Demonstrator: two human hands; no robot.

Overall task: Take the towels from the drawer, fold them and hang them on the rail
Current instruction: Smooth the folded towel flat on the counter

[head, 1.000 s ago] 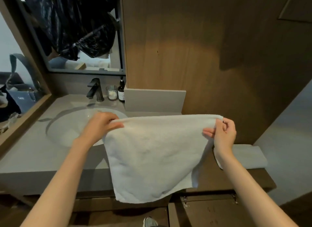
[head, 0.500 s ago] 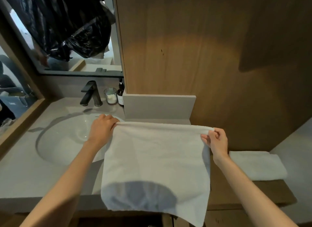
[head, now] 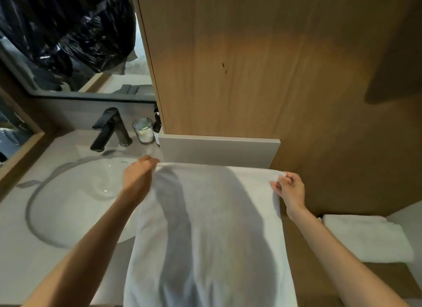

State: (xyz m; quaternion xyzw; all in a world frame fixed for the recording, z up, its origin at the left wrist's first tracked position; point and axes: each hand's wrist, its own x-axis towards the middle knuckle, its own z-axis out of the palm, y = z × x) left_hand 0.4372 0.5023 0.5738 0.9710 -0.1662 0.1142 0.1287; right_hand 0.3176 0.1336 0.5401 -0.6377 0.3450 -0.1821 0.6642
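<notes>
A white towel [head: 217, 226] is spread flat in front of me, over the counter beside the sink, its far edge near the low grey backsplash. My left hand [head: 139, 176] grips the towel's far left corner. My right hand [head: 290, 190] pinches its far right corner. A second white towel [head: 365, 238], folded, lies on the wooden shelf to the right. No rail and no drawer are in view.
A round white sink [head: 80, 192] is set in the grey counter [head: 27, 249] on the left, with a black tap [head: 109, 128], a glass jar [head: 143, 129] and a dark bottle [head: 157, 126] behind it. A wooden panel [head: 262, 66] rises at the back.
The towel hung in the air between my hands; now both hands have moved down and forward and it lies stretched flat over the counter. The view has tilted downward.
</notes>
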